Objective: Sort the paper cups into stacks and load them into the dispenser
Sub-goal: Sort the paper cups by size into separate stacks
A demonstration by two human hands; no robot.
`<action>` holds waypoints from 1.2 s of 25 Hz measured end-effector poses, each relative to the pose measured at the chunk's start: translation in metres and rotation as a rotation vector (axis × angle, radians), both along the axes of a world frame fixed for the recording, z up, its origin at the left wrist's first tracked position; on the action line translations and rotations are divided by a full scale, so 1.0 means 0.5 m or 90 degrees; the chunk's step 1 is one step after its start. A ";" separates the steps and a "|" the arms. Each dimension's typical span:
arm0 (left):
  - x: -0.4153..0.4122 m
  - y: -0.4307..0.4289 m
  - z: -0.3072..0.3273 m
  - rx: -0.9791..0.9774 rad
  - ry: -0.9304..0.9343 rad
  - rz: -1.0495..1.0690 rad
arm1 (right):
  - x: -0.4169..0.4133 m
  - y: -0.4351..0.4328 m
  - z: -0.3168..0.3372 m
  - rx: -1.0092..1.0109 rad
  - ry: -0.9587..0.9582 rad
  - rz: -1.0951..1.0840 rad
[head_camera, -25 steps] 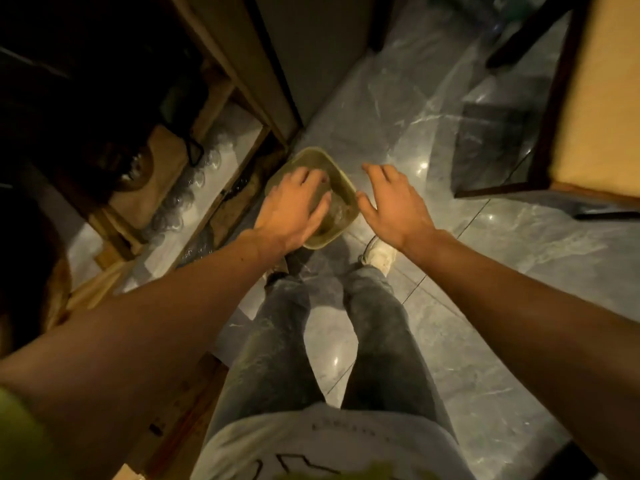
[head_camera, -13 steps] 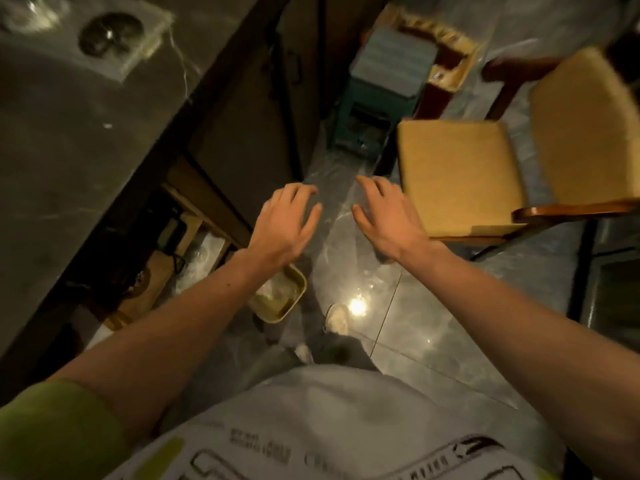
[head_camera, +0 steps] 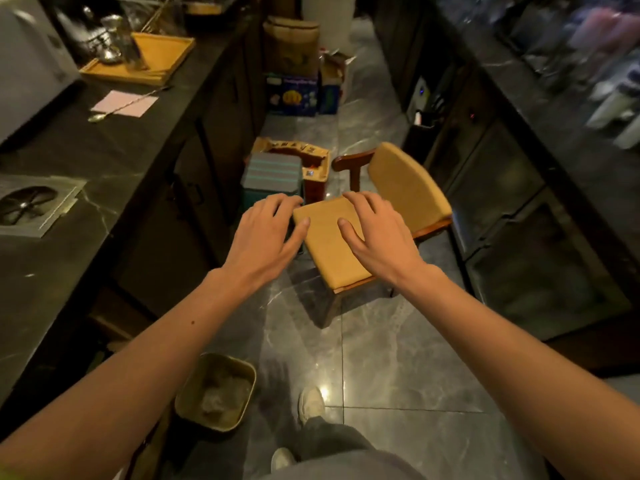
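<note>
The left hand (head_camera: 266, 233) and right hand (head_camera: 377, 233) are hovering, grips open and empty, over narrow floor (head_camera: 398, 358) between the edges of the left table (head_camera: 104, 150) and right table (head_camera: 554, 116). A chair (head_camera: 332, 244) is crowding twelve o'clock. Blurred shapes (head_camera: 609, 109), perhaps cups, are sitting at two o'clock.

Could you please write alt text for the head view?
The left hand and right hand reach forward empty, fingers spread, in front of a yellow-cushioned chair; a small bin stands on the tiled floor.

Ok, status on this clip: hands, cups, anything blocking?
Hands open, empty: left hand, right hand. No cups or dispenser clearly in view. Chair straight ahead; bin closer, to the left.
</note>
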State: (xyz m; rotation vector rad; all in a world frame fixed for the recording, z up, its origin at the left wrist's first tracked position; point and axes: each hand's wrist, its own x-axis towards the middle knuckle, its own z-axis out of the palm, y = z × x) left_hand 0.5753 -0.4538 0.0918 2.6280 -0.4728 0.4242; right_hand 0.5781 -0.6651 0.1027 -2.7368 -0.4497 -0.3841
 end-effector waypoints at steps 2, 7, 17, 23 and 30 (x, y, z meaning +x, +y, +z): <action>0.007 -0.039 0.036 -0.002 -0.017 -0.026 | -0.012 -0.038 0.038 0.000 -0.026 -0.027; 0.047 -0.150 0.105 0.001 -0.045 -0.104 | -0.018 -0.155 0.108 -0.001 -0.090 -0.097; 0.165 -0.618 0.183 0.002 -0.109 -0.285 | -0.023 -0.580 0.156 0.001 -0.144 -0.289; 0.236 -0.927 0.197 -0.034 -0.094 -0.378 | -0.011 -0.849 0.181 0.018 -0.155 -0.398; 0.372 -1.146 0.181 -0.041 -0.064 -0.440 | 0.087 -1.045 0.175 0.057 -0.133 -0.474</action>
